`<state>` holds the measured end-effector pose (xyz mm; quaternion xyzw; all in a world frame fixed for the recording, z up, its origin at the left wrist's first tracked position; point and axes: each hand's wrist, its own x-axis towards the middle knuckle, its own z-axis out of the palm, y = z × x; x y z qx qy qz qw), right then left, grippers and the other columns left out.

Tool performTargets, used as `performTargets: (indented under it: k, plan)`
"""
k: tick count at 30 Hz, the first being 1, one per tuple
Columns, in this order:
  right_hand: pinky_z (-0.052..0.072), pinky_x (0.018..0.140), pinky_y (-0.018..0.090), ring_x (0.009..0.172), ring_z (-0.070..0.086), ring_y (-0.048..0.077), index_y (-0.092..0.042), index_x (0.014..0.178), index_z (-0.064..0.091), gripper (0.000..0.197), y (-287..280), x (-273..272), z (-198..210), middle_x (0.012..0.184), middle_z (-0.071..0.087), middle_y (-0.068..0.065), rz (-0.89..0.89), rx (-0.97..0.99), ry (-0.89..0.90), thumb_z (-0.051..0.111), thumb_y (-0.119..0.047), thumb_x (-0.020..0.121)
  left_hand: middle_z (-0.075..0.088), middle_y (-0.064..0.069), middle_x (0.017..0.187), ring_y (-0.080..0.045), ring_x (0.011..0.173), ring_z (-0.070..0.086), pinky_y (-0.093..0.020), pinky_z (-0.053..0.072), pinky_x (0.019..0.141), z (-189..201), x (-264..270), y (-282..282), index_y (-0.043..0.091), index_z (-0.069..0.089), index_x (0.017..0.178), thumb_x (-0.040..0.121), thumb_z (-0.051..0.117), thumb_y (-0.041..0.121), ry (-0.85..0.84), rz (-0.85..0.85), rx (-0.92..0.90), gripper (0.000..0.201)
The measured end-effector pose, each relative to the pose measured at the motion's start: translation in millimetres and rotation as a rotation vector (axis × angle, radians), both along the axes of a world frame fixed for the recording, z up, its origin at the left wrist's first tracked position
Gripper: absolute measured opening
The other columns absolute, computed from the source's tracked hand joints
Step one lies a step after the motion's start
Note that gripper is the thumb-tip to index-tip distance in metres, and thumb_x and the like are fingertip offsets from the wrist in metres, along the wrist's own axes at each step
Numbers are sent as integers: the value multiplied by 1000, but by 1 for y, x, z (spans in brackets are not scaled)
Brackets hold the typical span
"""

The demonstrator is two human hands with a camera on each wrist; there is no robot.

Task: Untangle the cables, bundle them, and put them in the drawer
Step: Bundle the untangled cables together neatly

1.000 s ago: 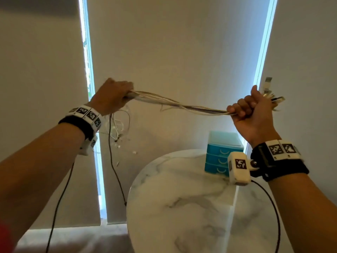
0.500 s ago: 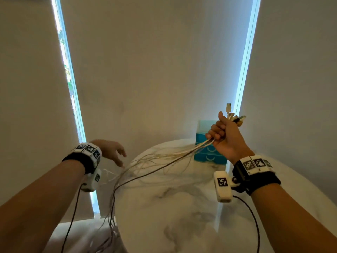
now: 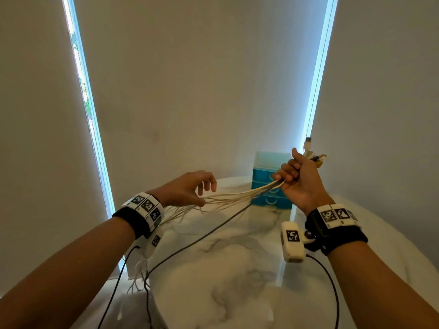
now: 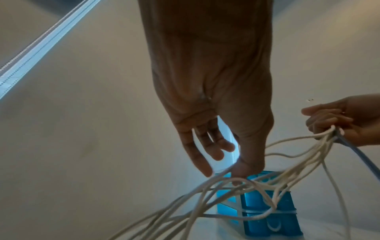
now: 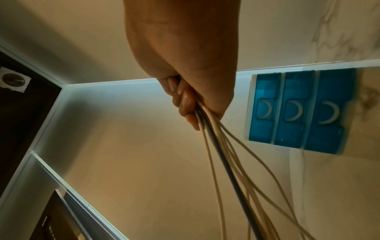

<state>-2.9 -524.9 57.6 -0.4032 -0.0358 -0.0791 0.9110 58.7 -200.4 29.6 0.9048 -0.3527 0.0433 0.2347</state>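
Though combed: my thin white cables [image 3: 228, 198] and one dark grey cable [image 3: 213, 230] fan loose, tails hanging off the bench edge.
Right hand [image 3: 300, 179]: fist clamped on the plug ends, held above the round white marble bench [image 3: 237, 269].
Left hand [image 3: 184, 189]: fingers spread, thumb touching strands, gripping none.
Blue plastic three-drawer box [image 3: 268, 184]: all drawers closed.
Left: I judge coiling, bundling and stowing remain.

right hand [image 3: 299, 179] fisted tight up high, left hand [image 3: 184, 189] lower with fingers loosely spread, both forearms extended.
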Motion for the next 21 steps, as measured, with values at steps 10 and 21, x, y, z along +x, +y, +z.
performTargets:
  k: [10, 21]
  plan:
    - [35, 57, 30, 46, 27, 12, -23, 57, 39, 57, -27, 4, -11, 50, 26, -5, -177, 58, 56, 55, -34, 110, 72, 8, 92, -12, 82, 67, -30, 52, 76, -19, 0, 56, 29, 68, 87, 78, 91, 18, 68, 129, 11, 27]
    - [35, 58, 30, 47, 25, 12, -23, 56, 39, 57, -28, 3, 1, 51, 27, -5, -197, 73, 77, 53, -32, 111, 68, 15, 107, -12, 93, 66, -34, 53, 78, -27, -5, -6, 34, 78, 106, 89, 80, 43, -342, 127, 399, 19]
